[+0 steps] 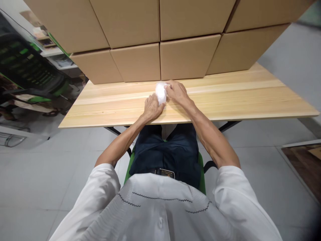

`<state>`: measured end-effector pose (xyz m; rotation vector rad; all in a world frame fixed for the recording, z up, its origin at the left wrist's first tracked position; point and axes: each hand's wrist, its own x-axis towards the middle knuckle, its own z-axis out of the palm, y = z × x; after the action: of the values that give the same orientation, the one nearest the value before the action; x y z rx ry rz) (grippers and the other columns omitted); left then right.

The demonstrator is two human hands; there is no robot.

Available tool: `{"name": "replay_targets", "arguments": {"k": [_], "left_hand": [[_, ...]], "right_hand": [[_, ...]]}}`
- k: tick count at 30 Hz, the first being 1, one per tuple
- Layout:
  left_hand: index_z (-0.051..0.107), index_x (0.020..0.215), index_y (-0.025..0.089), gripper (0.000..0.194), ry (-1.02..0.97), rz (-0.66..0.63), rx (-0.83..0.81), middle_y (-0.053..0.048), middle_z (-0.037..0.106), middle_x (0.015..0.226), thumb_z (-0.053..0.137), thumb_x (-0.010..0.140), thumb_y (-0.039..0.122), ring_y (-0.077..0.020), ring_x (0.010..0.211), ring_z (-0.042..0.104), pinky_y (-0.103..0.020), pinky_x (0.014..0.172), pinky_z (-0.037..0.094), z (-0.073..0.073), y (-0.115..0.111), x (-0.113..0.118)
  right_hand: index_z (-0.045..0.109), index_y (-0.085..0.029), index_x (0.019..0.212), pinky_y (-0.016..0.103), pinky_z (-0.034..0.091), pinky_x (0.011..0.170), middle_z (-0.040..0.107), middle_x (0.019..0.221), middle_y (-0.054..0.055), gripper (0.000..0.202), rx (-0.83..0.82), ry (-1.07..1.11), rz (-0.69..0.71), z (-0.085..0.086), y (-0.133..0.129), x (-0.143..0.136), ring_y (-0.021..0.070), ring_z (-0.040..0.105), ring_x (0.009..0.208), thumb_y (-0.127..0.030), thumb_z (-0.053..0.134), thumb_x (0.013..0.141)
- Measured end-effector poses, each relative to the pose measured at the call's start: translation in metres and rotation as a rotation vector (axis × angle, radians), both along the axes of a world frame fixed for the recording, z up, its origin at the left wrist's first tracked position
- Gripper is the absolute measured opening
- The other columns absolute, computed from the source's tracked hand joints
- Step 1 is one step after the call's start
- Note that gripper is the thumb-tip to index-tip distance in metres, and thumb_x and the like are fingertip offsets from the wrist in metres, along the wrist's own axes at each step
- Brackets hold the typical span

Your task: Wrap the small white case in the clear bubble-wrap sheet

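A small white, soft-looking wrap (161, 91) lies on the wooden table in front of me. It is too bright to tell whether it is plastic, paper or cloth. My left hand (152, 107) rests on the tabletop at its lower left, thumb and fingers closed about that edge. At the upper right, my right hand (177, 91) pinches the wrap between thumb and bent fingers. Whether anything is inside the wrap cannot be seen.
Stacked brown cardboard boxes (135, 63) stand along the back of the wooden table (238, 100), just beyond my hands. A black and green office chair (27, 63) and shelves are at the left. A brown-surfaced, pale-edged thing (303, 164) lies at the right.
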<state>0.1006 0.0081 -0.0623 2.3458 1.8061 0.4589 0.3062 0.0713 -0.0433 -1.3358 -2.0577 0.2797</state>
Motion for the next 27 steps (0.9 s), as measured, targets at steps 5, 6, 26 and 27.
{"name": "replay_targets", "arguments": {"k": [5,6,26,27], "left_hand": [[0.062,0.18,0.012,0.064,0.008,0.018,-0.02,-0.03,0.071,0.188,0.064,0.125,0.044,-0.0489,0.182,0.064,-0.065,0.153,0.047,0.002,-0.002,0.002],[0.061,0.181,0.012,0.065,0.01,0.023,-0.022,-0.029,0.071,0.189,0.063,0.125,0.045,-0.0488,0.182,0.063,-0.065,0.154,0.047,0.002,-0.003,0.003],[0.036,0.199,-0.015,0.088,0.218,0.037,-0.119,-0.04,0.039,0.21,0.043,0.133,0.042,-0.0499,0.202,0.039,-0.059,0.166,0.027,0.023,-0.019,0.018],[0.036,0.199,-0.015,0.088,0.219,0.035,-0.112,-0.04,0.04,0.209,0.044,0.133,0.042,-0.0499,0.202,0.039,-0.059,0.166,0.028,0.024,-0.02,0.018]], "right_hand": [[0.074,-0.021,0.185,0.069,0.037,0.162,0.066,0.199,0.016,0.069,0.083,-0.092,0.13,-0.008,0.012,-0.01,0.0417,0.054,0.19,-0.054,0.043,0.134],[0.072,-0.019,0.188,0.067,0.033,0.164,0.061,0.203,0.015,0.069,0.065,-0.129,0.173,-0.009,0.015,-0.013,0.0395,0.05,0.194,-0.051,0.043,0.134],[0.075,-0.003,0.182,0.058,0.037,0.161,0.067,0.195,0.025,0.065,-0.006,-0.349,0.134,-0.001,0.014,-0.041,0.0403,0.059,0.187,-0.028,0.044,0.13],[0.074,-0.004,0.183,0.057,0.036,0.161,0.066,0.197,0.025,0.066,-0.017,-0.354,0.124,0.002,0.011,-0.043,0.0391,0.057,0.188,-0.028,0.044,0.13]]}}
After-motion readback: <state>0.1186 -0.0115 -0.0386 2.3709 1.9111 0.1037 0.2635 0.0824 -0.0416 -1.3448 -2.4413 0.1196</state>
